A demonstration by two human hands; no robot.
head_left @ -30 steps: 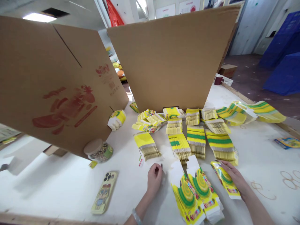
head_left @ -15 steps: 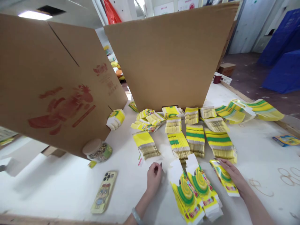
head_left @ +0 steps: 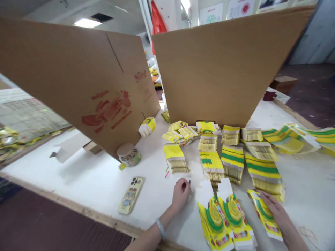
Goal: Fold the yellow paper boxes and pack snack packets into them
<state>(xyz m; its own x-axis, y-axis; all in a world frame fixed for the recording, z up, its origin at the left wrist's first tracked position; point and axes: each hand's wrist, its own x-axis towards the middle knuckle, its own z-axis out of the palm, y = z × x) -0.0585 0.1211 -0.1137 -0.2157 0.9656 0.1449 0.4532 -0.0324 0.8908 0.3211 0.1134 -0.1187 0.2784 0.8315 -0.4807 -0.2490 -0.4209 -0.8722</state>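
Note:
My left hand [head_left: 181, 193] rests on the white table with its fingers curled in a pinch. A small dark spot shows at its fingertips; what they hold, if anything, I cannot make out. My right hand [head_left: 276, 212] grips the right edge of a flat yellow-and-green carton [head_left: 264, 213], thumb side hidden. Between the hands lie two overlapping stacks of similar cartons, a left stack [head_left: 216, 219] and a right stack [head_left: 235, 214], with white flaps pointing away from me. Beyond them stand fanned bundles of yellow packaging, among them a striped bundle [head_left: 263, 170] close to my right fingers.
Two tall cardboard panels, a left panel [head_left: 62, 76] and a back panel [head_left: 220, 73], wall off the table. A phone [head_left: 131, 195] and a lidded jar [head_left: 128, 155] lie to the left. Long yellow strips [head_left: 285, 139] spread at the right. The table's wooden edge [head_left: 86, 212] runs along the front.
The view has swung left, so everything sits further right in the picture. Both hands keep nearly the same places and grips; the right hand still has the carton.

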